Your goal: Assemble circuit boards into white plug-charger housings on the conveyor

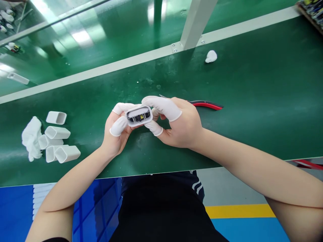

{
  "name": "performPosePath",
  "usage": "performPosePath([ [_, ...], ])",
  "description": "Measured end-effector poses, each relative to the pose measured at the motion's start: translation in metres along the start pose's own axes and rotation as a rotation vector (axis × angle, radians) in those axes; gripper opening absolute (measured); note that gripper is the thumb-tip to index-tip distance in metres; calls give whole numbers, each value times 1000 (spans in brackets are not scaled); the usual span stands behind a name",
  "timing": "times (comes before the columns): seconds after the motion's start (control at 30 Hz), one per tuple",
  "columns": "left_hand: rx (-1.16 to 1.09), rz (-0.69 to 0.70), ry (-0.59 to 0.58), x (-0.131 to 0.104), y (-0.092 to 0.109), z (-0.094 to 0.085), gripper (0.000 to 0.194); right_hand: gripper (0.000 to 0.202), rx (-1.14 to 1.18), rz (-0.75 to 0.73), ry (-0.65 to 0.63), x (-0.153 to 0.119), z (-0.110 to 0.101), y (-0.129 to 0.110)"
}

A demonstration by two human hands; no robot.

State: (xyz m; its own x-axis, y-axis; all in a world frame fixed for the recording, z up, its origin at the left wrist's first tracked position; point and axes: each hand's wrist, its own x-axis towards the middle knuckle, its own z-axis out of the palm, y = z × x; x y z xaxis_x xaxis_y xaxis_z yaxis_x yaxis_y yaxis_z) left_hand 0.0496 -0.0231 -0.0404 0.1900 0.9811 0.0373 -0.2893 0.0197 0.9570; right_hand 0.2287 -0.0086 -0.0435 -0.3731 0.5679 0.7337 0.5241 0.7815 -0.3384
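Head view: the left hand (pixel 116 129) and right hand (pixel 181 124) jointly grip a white housing (pixel 138 124) above the green bench (pixel 252 101), internal parts (pixel 139 117) apparently inserted, facing end uncovered; five hollow housings (pixel 60 133) at left appear unfilled.
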Motion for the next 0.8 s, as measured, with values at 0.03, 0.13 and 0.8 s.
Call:
performPosePath([
  [0.03,4,-3,1,0,0,0,33,27,5,1,5,0,0,0],
  [0.13,-2,-10,4,0,-1,0,33,26,17,7,7,0,1,0],
  [0.8,-47,-26,-48,0,-2,0,29,31,52,6,-15,0,2,3],
])
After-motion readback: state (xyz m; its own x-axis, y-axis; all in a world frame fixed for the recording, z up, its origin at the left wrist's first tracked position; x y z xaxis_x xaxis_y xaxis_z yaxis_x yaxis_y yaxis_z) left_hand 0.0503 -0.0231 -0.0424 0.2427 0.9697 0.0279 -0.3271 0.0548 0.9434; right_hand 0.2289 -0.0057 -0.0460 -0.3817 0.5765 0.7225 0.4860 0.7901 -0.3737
